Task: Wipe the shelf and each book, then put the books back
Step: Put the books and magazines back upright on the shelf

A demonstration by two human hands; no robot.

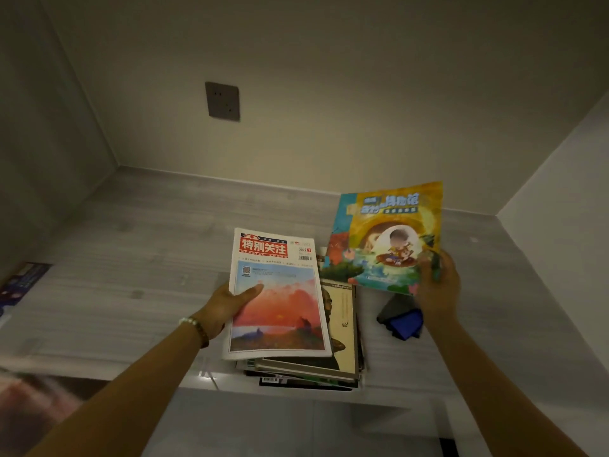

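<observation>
Left hand (227,308) clamped on red-titled magazine (275,291), long axis running away, right hand (440,285) gripping picture book (385,239), blue cloth (407,323) just beneath right wrist.

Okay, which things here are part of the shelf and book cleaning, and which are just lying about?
Part of the job:
grey wood-grain shelf
red-titled sunset magazine, left hand
colourful cartoon children's book, right hand
stack of books
blue and dark folded cloth

Lying about:
dark wall socket
dark blue booklet at far left
</observation>
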